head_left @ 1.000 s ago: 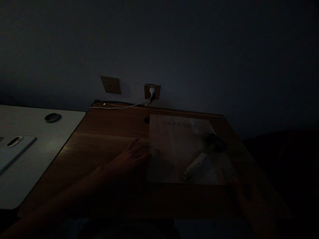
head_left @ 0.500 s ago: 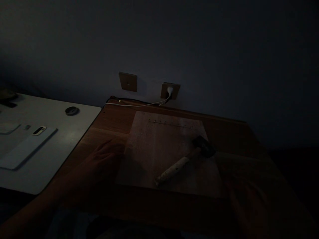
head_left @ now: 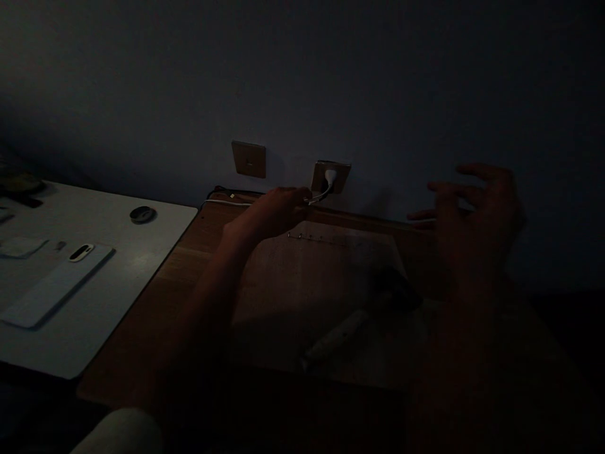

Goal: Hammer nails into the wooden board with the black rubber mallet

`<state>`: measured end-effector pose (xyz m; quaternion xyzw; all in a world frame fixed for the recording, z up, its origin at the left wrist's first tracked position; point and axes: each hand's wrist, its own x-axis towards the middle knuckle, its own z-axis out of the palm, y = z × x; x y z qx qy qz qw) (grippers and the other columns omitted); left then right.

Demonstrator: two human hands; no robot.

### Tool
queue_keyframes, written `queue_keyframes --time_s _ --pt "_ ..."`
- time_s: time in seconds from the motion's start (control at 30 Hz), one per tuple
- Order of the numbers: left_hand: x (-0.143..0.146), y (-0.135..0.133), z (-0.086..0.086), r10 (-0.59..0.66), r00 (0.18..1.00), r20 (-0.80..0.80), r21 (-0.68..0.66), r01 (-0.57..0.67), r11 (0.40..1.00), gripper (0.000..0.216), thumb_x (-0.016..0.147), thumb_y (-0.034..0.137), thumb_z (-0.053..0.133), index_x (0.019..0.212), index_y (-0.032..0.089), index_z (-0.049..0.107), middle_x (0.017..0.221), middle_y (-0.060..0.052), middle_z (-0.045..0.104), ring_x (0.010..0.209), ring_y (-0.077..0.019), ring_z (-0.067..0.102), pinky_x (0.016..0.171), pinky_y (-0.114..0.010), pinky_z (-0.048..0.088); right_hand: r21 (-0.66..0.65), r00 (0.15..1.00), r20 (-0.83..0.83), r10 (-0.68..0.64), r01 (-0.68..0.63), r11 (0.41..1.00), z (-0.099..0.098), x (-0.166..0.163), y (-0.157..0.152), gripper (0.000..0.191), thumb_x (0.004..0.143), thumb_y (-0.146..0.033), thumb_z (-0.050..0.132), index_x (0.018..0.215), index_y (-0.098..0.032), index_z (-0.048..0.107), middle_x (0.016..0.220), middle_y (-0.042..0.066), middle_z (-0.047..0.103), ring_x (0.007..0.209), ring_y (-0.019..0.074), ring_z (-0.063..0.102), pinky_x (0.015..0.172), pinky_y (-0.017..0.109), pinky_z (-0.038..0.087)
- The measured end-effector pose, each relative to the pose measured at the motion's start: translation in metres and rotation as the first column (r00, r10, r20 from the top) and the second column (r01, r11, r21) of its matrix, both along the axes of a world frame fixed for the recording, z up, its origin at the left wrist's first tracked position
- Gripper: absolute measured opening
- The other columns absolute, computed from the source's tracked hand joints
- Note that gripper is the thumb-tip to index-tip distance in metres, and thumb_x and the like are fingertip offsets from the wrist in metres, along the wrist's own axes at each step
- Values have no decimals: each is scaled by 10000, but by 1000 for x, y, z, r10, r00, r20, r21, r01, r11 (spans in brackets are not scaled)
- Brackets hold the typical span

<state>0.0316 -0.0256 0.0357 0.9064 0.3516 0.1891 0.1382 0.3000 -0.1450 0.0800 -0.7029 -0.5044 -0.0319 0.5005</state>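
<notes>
The scene is very dark. My left hand (head_left: 282, 211) is raised over the far left of a pale wooden board (head_left: 278, 284), its fingers stretched toward the wall socket and in front of the white cable (head_left: 316, 199). Nothing shows in its fingers; whether they touch the cable is unclear. My right hand (head_left: 486, 214) is lifted over the right side of the table, fingers spread and holding nothing. A row of small nails (head_left: 301, 236) stands along the board's far edge. On the board lies a hammer (head_left: 338, 334) with a pale-wrapped handle and dark head, partly lost in shadow.
A white plug sits in the wall socket (head_left: 344, 176), beside another wall plate (head_left: 249, 159). On the white table (head_left: 155, 246) at the left are a white phone-like slab (head_left: 57, 290) and a round dark object (head_left: 142, 214). The brown wooden table (head_left: 179, 268) meets the wall.
Both hands have risen from the table at the board's sides. My left hand moved forward and right toward the socket; my right hand went up toward the wall. The hammer stayed on the board.
</notes>
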Motion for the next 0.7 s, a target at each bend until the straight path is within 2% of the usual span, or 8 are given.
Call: queue_keyframes --time_s 0.07,0.13,0.23,0.33,0.4,0.43,0.53,0.7 --pt "4 10 -10 -40 996 -74 -44 37 998 347 1018 291 661 1348 188 692 1271 -97 790 1125 -210 748 966 -309 553 -122 999 16 48 -46 992 -8 0 11 383 927 -276 639 1307 -231 626 1053 72 822 648 204 760 655 365 610" --pt "5 15 -19 -91 987 -134 -92 79 993 375 969 267 721 1335 189 701 1254 -79 793 1084 -196 746 951 -294 549 -262 988 98 119 -90 961 -20 2 19 377 937 -336 679 1300 -235 665 995 67 823 839 257 798 832 422 614" --pt "8 16 -26 -95 975 -200 -126 71 990 382 912 183 745 1293 179 716 1222 -77 791 1023 -195 744 881 -285 541 -490 952 182 245 -128 863 -37 10 27 374 925 -336 712 1289 -250 705 1038 82 826 994 302 783 932 458 580" --pt "13 12 -29 -111 955 -274 -122 80 989 343 885 136 740 1226 170 740 1218 -88 779 1031 -213 736 855 -295 532 -654 926 204 318 -113 748 -50 22 31 192 914 -292 701 1090 -244 761 1005 101 815 951 308 772 873 427 572" --pt "17 9 -31 -124 946 -299 -106 97 990 309 877 127 730 1181 177 755 1210 -86 776 1052 -220 728 879 -303 530 -713 914 219 341 -89 696 -54 30 34 58 897 -266 698 899 -237 748 950 111 802 899 298 759 807 396 556" --pt "18 7 -32 -124 944 -307 -96 98 990 292 877 128 724 1163 181 760 1209 -84 775 1061 -222 725 889 -305 530 -730 912 222 346 -80 679 -55 33 35 61 885 -251 701 834 -237 730 925 113 797 873 290 751 781 385 544" --pt "20 6 -35 -98 936 -338 -67 80 995 265 886 153 716 1147 174 761 1245 -102 759 1116 -234 710 912 -309 528 -743 916 234 326 -48 668 -60 40 37 109 859 -215 707 753 -239 700 875 108 791 813 270 727 737 372 506" --pt "16 8 -37 -91 930 -357 -51 78 996 247 891 141 703 1133 142 757 1284 -132 737 1157 -248 697 949 -314 519 -768 926 210 314 -42 640 -71 48 39 121 850 -176 712 735 -215 709 838 103 781 761 240 700 687 344 454"
